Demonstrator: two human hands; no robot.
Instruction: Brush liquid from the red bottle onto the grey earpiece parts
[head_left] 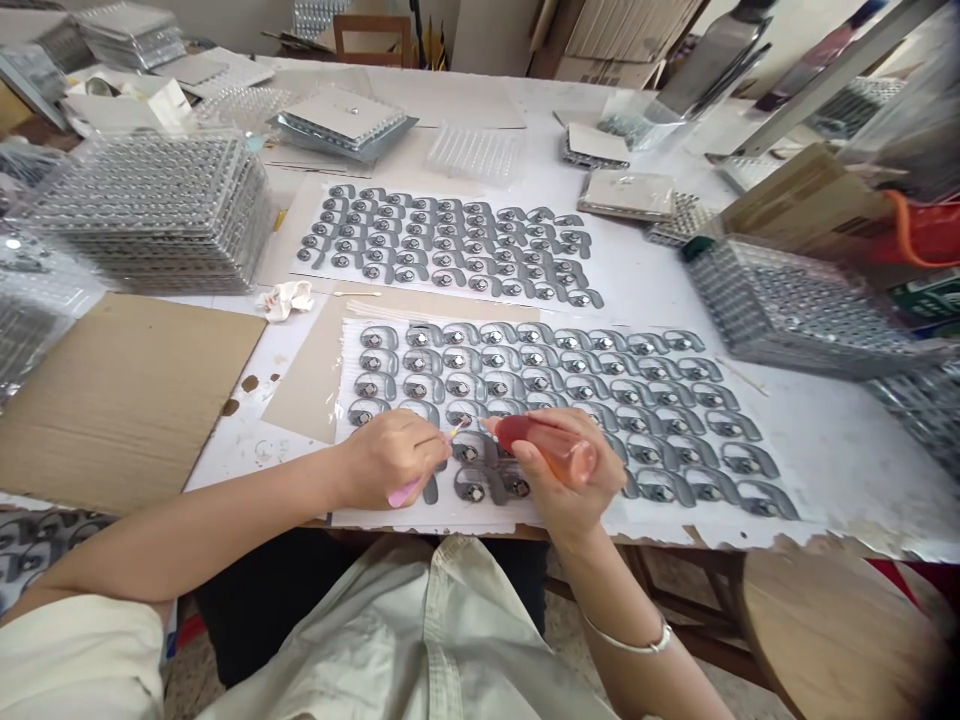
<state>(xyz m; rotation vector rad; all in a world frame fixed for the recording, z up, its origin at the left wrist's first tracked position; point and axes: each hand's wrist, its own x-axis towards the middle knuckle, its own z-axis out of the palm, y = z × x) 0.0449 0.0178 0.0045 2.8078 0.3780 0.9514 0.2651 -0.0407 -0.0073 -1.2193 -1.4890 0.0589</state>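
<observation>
My left hand (391, 455) is closed round a slim tool with a pink handle (405, 493); its thin tip, yellowish near the fingers, points right at one of the grey hook-shaped pieces (470, 453). I cannot make out the tool's exact kind. In my right hand (581, 500) lies a red squeeze bottle (544, 447), tilted, its narrow nozzle pointing left close to the tool's tip. Both hands are over the near sheet of grey ear-hook-like parts (540, 382), laid in rows, each with a small shiny round centre. My hands hide some of them.
Farther back lies a second group of grey hooks (446, 240). Stacked clear trays (150, 215) stand at the left behind a cardboard sheet (127, 400). More trays (802, 300) are at the right. A crumpled tissue (286, 300) and cotton swab (358, 294) lie left of centre.
</observation>
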